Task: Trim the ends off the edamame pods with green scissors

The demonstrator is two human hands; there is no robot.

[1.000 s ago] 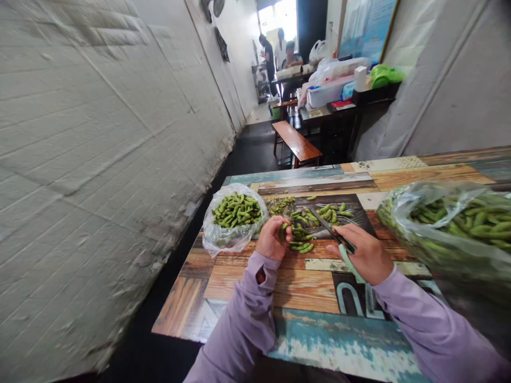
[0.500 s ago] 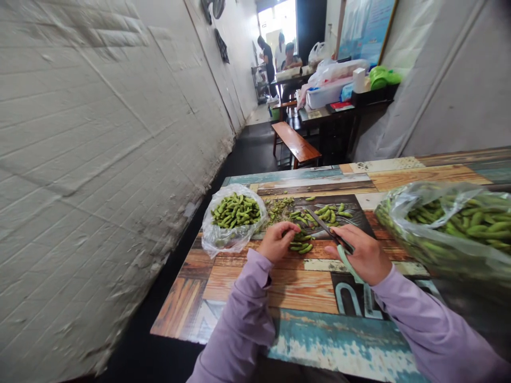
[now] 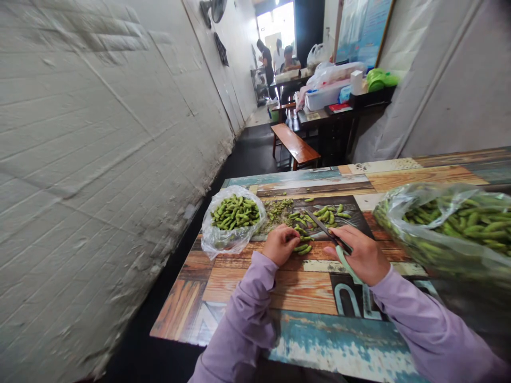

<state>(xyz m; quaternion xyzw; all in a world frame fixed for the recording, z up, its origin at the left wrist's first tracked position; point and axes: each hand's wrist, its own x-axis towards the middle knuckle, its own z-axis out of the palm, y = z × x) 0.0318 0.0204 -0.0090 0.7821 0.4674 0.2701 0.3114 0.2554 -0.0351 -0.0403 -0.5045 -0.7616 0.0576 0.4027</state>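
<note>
Green-handled scissors [image 3: 342, 256] are in my right hand [image 3: 361, 255], their blades pointing up and left over loose green pods [image 3: 328, 214]. My left hand [image 3: 280, 244] has its thumb and fingers pinched together beside a few pods [image 3: 304, 249]; whatever is between the fingertips is too small to make out. Small green trimmings [image 3: 278, 210] lie scattered behind my left hand. To the left, an open clear plastic bag [image 3: 229, 242] holds a heap of pods [image 3: 235, 213]. A bigger clear bag [image 3: 415, 234] full of pods stands at the right.
The patterned table [image 3: 303, 332] carries all of this. A white wall [image 3: 99, 159] runs along the left. Beyond the table are a wooden bench [image 3: 295, 143], a dark table with a white plastic box [image 3: 325, 98], and several people near a bright doorway.
My left hand has shifted slightly right, closer to the front pods, its fingers still pinched. My right hand and the scissors have barely moved.
</note>
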